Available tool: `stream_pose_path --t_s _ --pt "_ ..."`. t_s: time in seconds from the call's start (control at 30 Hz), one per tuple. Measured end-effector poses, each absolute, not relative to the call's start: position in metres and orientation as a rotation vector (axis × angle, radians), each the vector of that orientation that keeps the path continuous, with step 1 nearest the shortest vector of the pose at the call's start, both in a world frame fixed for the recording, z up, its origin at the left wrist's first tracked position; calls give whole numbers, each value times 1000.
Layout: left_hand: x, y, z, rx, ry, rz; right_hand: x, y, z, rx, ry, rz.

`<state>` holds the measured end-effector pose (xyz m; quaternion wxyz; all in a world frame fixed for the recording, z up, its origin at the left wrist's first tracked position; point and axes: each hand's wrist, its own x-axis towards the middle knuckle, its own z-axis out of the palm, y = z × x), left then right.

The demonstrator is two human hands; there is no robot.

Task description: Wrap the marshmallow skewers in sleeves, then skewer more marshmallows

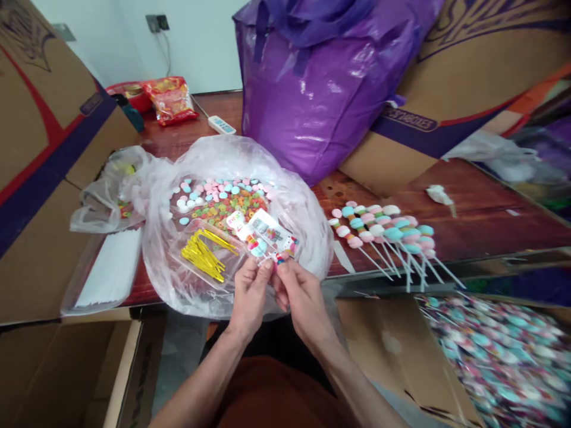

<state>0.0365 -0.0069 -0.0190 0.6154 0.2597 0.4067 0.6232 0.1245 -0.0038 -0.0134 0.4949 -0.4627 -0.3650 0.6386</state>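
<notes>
Candy packet (257, 245) juts toward eleven o'clock from left hand (250, 286) and right hand (304, 292), each grip pinching its lower end; yellow ties (204, 255) lie at nine o'clock in a clear tray (232, 261).

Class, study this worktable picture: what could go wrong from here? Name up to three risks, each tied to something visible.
1. The candy skewers have sticks jutting past the front edge of the table; a bump might knock some off.
2. The clear plastic under the loose sweets droops over that edge; a snag could spill them.
3. The left hand might jog the nearby open tray, scattering its yellow ties.
</notes>
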Motion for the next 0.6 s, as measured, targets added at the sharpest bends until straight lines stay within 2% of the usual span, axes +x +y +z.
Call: stream_pose_path --t_s 0.1,0.2,0.23,0.3,0.4,0.47,0.6 --pt "15 -15 -14 598 871 1496 106 1 -4 -1181 -871 1709" --pt "-14 -23 -9 524 837 1601 89 10 8 -1213 -1394 1819" --pt "-25 -25 -8 494 833 1664 82 14 11 -1241 -1667 1696" --pt "-47 -28 -4 431 845 1824 66 24 16 -1334 -2150 1233" --pt "-74 -31 -1 370 931 1986 36 37 13 -1479 -2526 623" --pt "-86 -33 -1 357 1000 1979 18 44 7 -1526 -2675 491" --pt "-93 -34 -9 324 1063 1882 3 49 0 -1565 -2774 491"
